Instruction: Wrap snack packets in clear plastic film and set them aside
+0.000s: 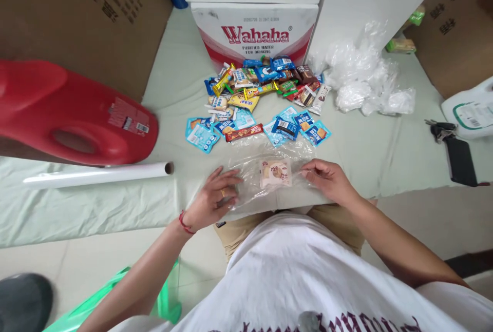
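A clear plastic bag (pixel 250 191) lies flat near the table's front edge. Inside it, or showing through it, is a small wrapped snack (pixel 276 173) with a pale pack and dark red print. My left hand (pixel 219 194) rests at the bag's left side, fingers stretched out and a little apart on the film. At the right side, my right hand (pixel 327 178) pinches the bag's edge between thumb and fingers. Just beyond the bag lie a red snack bar (pixel 244 133) and several blue snack packets (pixel 285 128).
A heap of mixed snacks (pixel 262 80) sits against a Wahaha carton (pixel 256 34). Crumpled clear bags (pixel 362 83) lie back right. At left are a red jug (pixel 77 116) and a white roll (pixel 100 174); at right, a phone (pixel 461 161), keys (pixel 441 129) and a white bottle (pixel 472 109).
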The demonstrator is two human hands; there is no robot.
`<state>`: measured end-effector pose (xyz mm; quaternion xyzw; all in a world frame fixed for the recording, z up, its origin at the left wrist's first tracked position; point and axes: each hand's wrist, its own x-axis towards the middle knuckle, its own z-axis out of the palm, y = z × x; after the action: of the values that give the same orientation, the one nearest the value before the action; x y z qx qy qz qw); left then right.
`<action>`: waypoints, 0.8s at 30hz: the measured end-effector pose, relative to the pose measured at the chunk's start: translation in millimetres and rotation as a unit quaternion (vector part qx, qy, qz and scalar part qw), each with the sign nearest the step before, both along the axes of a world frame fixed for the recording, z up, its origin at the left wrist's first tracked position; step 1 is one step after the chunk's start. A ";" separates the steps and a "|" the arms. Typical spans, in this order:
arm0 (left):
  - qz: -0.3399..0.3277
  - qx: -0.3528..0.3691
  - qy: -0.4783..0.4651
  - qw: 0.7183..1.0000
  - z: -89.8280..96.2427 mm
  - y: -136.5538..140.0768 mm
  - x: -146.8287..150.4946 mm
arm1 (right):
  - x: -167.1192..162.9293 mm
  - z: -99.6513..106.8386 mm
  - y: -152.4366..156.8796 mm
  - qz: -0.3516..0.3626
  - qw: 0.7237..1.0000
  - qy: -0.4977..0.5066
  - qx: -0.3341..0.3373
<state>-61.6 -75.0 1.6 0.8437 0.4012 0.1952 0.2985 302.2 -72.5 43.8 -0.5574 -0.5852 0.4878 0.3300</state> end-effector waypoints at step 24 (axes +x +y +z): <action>0.056 0.258 -0.002 0.964 35.6 -8.6 135.4 | 18.2 -22.1 17.4 -0.010 0.995 -0.047 -0.090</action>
<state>73.9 -83.6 37.3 0.8678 0.3836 0.3102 0.0596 320.4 -55.1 21.7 -0.6130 -0.5483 0.5084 0.2551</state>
